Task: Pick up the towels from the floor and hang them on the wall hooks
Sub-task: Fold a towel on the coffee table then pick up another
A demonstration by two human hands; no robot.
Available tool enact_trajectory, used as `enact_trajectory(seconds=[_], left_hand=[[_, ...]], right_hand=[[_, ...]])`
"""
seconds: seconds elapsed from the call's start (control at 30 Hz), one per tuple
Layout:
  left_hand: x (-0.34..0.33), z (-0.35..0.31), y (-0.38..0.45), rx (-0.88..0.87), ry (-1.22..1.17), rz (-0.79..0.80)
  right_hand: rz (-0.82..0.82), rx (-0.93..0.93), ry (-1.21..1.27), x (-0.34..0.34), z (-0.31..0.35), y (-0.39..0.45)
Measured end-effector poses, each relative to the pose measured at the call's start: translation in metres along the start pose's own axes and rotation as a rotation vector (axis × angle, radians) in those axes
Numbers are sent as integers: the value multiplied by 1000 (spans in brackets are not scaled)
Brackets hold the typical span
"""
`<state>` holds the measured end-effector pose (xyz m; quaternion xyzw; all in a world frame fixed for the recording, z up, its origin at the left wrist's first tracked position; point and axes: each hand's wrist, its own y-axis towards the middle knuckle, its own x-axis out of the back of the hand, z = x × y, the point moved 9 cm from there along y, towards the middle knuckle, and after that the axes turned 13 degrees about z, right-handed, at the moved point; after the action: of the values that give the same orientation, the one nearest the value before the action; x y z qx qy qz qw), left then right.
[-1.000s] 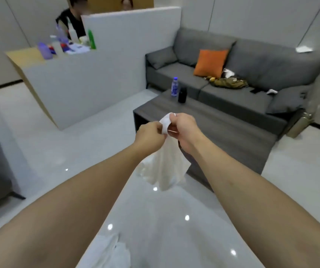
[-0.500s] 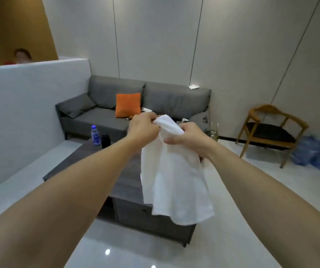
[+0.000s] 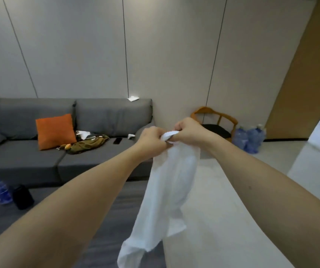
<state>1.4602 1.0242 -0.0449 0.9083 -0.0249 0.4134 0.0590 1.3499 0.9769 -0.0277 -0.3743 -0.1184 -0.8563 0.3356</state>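
My left hand (image 3: 151,141) and right hand (image 3: 188,132) both pinch the bunched top of the white towel (image 3: 166,190), held out before me. It hangs limp below my hands, so I judge it light and soft; its top edge is best for hooking. Open floor (image 3: 223,209) lies right of my hands, tabletop (image 3: 107,200) and sofa (image 3: 29,161) left.
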Motion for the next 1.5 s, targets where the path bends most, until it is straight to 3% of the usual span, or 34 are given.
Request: enact_trajectory(seconds=[0.17, 0.23, 0.3, 0.4, 0.53, 0.6, 0.73, 0.93, 1.13, 1.23, 1.33, 1.4, 1.5], left_hand=[[-2, -8, 102, 40, -55, -171], [1, -8, 145, 89, -59, -256], [-14, -22, 196, 70, -54, -183], [-67, -67, 265, -28, -159, 67], [-79, -86, 339, -46, -272, -36], [-64, -74, 363, -40, -349, -97], [-30, -34, 405, 8, -471, -153], [44, 39, 447, 85, -449, -350], [136, 114, 436, 186, -407, -617], [186, 153, 392, 280, -341, -774], [237, 187, 324, 375, -289, -957], [265, 198, 272, 444, -221, -1062], [293, 198, 196, 556, -48, -1172]], right_hand=[[101, -237, -275, 72, -129, 17], [6, -273, -268, 115, -168, 25], [-125, -193, -145, 161, -183, 42], [-212, -6, 177, 213, -182, 79], [-302, 114, 299, 261, -196, 128], [-222, 57, 374, 264, -223, 155], [97, -59, 354, 240, -266, 211], [-83, 139, 300, 249, -224, 319], [111, 335, 57, 187, -135, 432], [74, 394, -133, 155, -91, 474], [278, 408, -247, 97, -53, 510], [311, 466, -223, 73, -26, 525], [248, 602, 20, 69, 22, 538]])
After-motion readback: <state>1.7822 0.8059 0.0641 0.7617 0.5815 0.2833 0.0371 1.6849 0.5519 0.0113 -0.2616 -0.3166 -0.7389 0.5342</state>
